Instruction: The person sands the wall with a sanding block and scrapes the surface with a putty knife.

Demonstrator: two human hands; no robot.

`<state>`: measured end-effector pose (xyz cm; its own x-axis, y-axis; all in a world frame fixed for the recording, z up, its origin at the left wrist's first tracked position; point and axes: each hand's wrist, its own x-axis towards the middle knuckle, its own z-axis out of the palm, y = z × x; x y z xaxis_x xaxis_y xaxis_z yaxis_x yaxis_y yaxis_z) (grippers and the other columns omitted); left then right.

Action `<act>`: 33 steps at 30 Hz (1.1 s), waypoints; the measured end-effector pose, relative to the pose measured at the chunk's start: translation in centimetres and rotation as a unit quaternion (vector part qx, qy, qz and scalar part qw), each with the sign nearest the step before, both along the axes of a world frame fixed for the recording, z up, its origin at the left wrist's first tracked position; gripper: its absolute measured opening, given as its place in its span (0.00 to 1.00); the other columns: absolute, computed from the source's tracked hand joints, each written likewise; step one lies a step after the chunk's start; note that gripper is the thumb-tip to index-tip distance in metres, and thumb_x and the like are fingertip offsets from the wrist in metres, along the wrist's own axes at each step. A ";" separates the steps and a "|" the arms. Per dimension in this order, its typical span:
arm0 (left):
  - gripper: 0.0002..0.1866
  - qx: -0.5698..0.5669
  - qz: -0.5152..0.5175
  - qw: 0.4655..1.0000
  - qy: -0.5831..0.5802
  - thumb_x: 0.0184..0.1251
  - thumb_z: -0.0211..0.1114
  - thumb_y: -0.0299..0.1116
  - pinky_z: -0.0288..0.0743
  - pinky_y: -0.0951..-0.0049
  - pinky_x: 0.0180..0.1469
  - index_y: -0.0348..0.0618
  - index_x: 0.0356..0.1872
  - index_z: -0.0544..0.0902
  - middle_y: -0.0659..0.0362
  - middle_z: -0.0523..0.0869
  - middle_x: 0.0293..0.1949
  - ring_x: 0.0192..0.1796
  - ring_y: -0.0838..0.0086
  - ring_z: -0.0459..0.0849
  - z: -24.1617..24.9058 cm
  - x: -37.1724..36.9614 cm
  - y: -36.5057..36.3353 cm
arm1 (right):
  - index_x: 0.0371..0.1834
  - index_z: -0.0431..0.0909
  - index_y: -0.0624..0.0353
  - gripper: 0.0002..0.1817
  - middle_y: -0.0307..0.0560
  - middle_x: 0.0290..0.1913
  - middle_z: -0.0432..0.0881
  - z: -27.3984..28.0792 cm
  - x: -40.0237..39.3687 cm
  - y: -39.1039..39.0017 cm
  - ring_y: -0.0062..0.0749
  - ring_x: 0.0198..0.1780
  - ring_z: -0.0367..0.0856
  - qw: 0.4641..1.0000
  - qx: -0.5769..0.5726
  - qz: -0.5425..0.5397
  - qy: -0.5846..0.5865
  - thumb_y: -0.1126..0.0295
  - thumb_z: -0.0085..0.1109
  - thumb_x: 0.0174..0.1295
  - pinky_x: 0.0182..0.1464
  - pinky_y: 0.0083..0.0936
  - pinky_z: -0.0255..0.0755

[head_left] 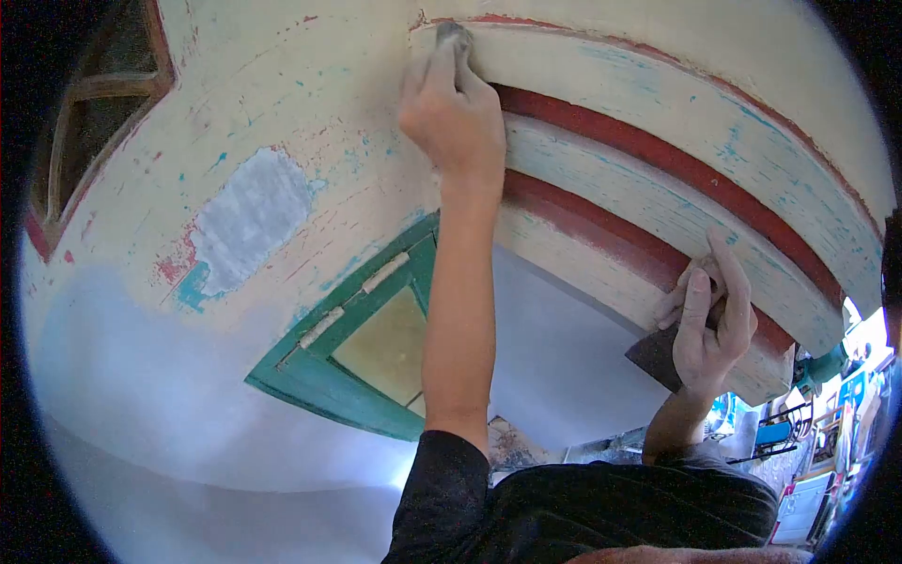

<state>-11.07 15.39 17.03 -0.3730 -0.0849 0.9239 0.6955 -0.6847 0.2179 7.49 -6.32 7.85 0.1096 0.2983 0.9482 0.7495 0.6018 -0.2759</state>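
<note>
Head view: we see left hand (453, 117) pinching a dark pad (453, 33) at the moulding's (658, 103) top left corner; right hand (711, 338), fingers half spread, holding a dark sheet (656, 360) near the lower right corner. We'd keep the pad flat, pressure light and even.

"Where is a hand finding room?"

"The speckled wall (282, 89) is lying open left of the left forearm (460, 301), between the window frame (117, 86) and the green panel (310, 371)."

"What is standing in the way?"

"The forearm is crossing in front of the panel's edge, and two hinges (324, 327) are jutting from that panel."

"And right of the forearm?"

"The stepped moulding (601, 80) is running open lengthwise, its ridges breaking any path across. The left hand (453, 108), pinching a dark pad (453, 33), is filling the corner; the right hand (709, 334), gripping a dark flat piece (658, 359), is blocking the lower red band (601, 224)."
</note>
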 end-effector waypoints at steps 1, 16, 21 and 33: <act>0.14 0.000 0.008 1.000 -0.011 0.58 0.66 0.19 0.80 0.58 0.43 0.43 0.44 0.90 0.52 0.87 0.35 0.39 0.55 0.85 0.4 0.1 0.2 | 0.67 0.75 0.68 0.19 0.45 0.32 0.81 0.0 0.1 0.0 0.17 0.22 0.77 1.000 -0.001 0.007 -0.011 0.78 0.52 0.76 0.22 0.16 0.71; 0.13 -0.005 0.037 0.999 0.025 0.58 0.67 0.22 0.78 0.56 0.42 0.44 0.44 0.90 0.52 0.87 0.34 0.37 0.54 0.85 -1.2 1.5 -1.5 | 0.70 0.71 0.68 0.19 0.46 0.32 0.81 -0.1 0.5 -0.2 0.16 0.20 0.76 1.000 0.004 -0.004 -0.021 0.77 0.47 0.79 0.18 0.13 0.70; 0.08 0.048 -0.012 0.999 0.014 0.61 0.70 0.26 0.78 0.59 0.40 0.42 0.40 0.92 0.51 0.89 0.33 0.36 0.54 0.87 -1.5 2.0 -2.0 | 0.66 0.76 0.69 0.19 0.43 0.31 0.83 -0.2 0.3 0.1 0.15 0.23 0.76 0.999 0.006 0.024 0.027 0.82 0.55 0.73 0.25 0.17 0.68; 0.08 0.044 -0.004 0.999 0.017 0.59 0.71 0.27 0.79 0.58 0.42 0.41 0.39 0.91 0.51 0.89 0.35 0.38 0.54 0.88 -1.0 2.1 -2.2 | 0.71 0.71 0.68 0.19 0.43 0.31 0.79 -0.4 1.0 0.5 0.15 0.20 0.75 1.000 0.001 0.017 -0.016 0.77 0.46 0.79 0.19 0.13 0.72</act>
